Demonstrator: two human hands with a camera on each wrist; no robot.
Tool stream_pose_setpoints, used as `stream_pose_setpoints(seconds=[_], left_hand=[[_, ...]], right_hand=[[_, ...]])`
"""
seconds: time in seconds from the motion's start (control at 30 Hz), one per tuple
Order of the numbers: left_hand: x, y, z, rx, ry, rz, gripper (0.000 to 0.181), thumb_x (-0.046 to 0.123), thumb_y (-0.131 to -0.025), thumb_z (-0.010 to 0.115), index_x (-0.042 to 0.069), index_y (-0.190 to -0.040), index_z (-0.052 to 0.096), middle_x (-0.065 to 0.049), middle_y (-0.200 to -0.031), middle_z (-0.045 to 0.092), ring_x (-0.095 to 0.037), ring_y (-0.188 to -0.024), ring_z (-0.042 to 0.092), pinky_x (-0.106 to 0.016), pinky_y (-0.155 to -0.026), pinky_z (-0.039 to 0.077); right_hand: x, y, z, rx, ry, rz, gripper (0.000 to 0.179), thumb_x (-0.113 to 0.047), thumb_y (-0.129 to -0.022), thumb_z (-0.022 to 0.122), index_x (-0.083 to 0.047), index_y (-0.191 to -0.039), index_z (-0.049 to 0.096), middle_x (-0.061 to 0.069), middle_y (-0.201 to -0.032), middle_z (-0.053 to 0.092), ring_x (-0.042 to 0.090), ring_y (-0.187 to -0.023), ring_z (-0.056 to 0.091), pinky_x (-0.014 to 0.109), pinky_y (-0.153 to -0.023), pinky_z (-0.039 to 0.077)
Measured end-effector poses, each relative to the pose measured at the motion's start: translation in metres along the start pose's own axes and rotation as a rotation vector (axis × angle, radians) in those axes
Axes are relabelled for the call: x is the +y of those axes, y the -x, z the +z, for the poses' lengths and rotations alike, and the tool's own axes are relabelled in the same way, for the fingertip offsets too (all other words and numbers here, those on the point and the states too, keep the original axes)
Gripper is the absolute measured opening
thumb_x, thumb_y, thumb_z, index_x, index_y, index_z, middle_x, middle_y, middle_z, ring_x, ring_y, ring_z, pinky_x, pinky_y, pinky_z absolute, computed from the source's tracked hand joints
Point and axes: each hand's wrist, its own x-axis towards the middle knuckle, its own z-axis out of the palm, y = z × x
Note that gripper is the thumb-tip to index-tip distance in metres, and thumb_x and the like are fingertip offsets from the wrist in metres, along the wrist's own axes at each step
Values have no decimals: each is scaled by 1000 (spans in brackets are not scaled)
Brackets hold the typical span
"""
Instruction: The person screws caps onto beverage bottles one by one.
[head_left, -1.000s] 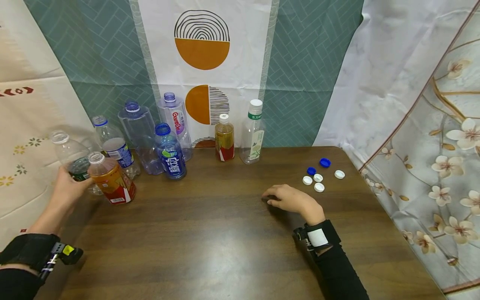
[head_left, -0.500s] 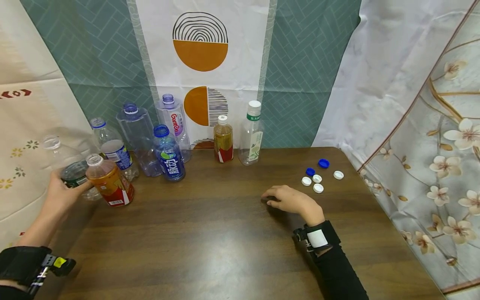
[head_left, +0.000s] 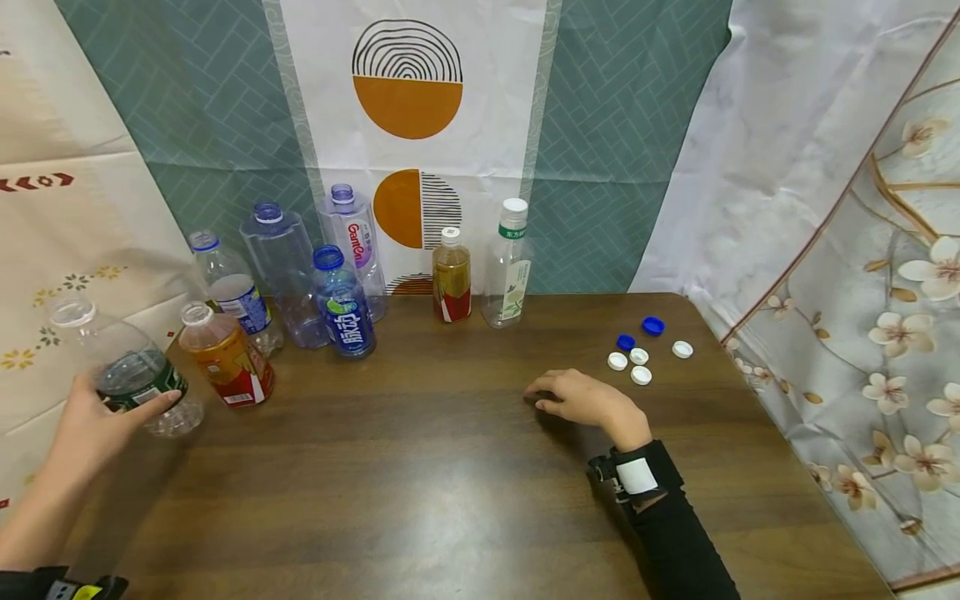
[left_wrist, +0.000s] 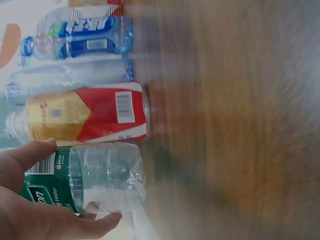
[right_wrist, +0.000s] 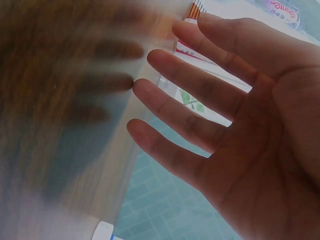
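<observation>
My left hand [head_left: 101,429] grips a clear water bottle with a green label [head_left: 142,379] at the table's left side, thumb on one side and fingers round the other. The bottle's neck has no cap on it. In the left wrist view, that bottle's ribbed lower part [left_wrist: 112,175] shows beyond the fingers. Right beside it stands an uncapped tea bottle with a red and orange label [head_left: 232,358]. My right hand [head_left: 581,398] rests low over the table at the right of centre, holding nothing, its fingers [right_wrist: 185,82] spread and relaxed in the right wrist view.
Several uncapped bottles stand at the back left, among them a blue one [head_left: 343,308] and a tall clear one [head_left: 281,258]. Further right are a capped small tea bottle [head_left: 452,279] and a capped clear bottle [head_left: 510,267]. Loose white and blue caps [head_left: 640,377] lie at the right.
My left hand has brought the green-labelled water bottle left and toward me, out from behind the tea bottle. The right hand has stayed where it was.
</observation>
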Motion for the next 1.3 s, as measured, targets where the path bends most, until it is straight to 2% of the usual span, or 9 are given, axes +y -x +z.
stream_pose_setpoints(seconds=[0.07,0.2,0.37,0.47,0.57,0.7,0.93,1.13,1.3], left_hand=[[1,5,-2,-5,15,51,67,23,-87,81,-6,-134,43,-18,-117,59,-5,-92,50,-11,-68,35],[11,20,-1,-44,26,77,62,22,-86,83,-3,-129,47,-1,-103,63,15,-83,44,-8,-63,38],[31,37,8,-118,9,34,83,28,-88,82,-9,-142,32,-31,-123,54,16,-83,41,-9,-62,40],[44,40,17,-158,29,51,85,28,-88,82,-10,-145,30,-37,-130,51,17,-85,42,-8,-64,41],[56,41,26,-184,21,75,87,31,-88,82,-7,-147,31,-35,-133,51,12,-91,45,-10,-65,43],[69,43,40,-219,26,102,89,34,-89,81,-3,-151,30,-29,-136,51,-13,-106,53,-16,-71,47],[86,46,59,-240,86,146,84,28,-88,82,-3,-148,32,-29,-134,53,-2,-104,52,-6,-72,43],[107,47,71,-274,107,159,85,27,-88,82,-4,-148,30,-32,-135,52,-40,-116,56,-10,-73,45],[126,46,80,-333,113,136,91,34,-88,81,-1,-152,26,-32,-142,46,-48,-124,51,-49,-97,52]], right_hand=[[-1,0,0,0,-3,1,30,-13,-102,61,-5,-130,66,12,-130,65,32,-123,61,48,-102,51],[-3,1,-1,-1,-6,-2,30,-13,-102,61,-5,-130,66,12,-130,65,32,-123,61,48,-102,51],[-1,2,-2,6,-7,7,29,-12,-102,61,-5,-130,66,12,-131,65,32,-124,60,48,-103,50],[0,4,-4,17,-9,16,29,-11,-102,61,-5,-129,67,12,-130,65,32,-123,60,48,-103,50],[-1,5,-5,23,-13,15,28,-11,-102,61,-5,-128,67,11,-129,66,32,-122,61,48,-103,51],[-3,5,-5,18,-13,9,29,-11,-102,62,-4,-129,67,12,-129,65,32,-122,61,47,-102,51],[-4,3,-5,13,-4,6,30,-12,-102,61,-5,-131,66,12,-130,65,32,-124,60,48,-103,50],[-3,2,-3,-5,-24,7,31,-13,-102,61,-4,-131,65,13,-131,64,32,-124,60,48,-104,50],[-3,1,-3,-7,-20,8,31,-13,-102,62,-4,-131,65,13,-131,64,32,-124,60,48,-103,50]])
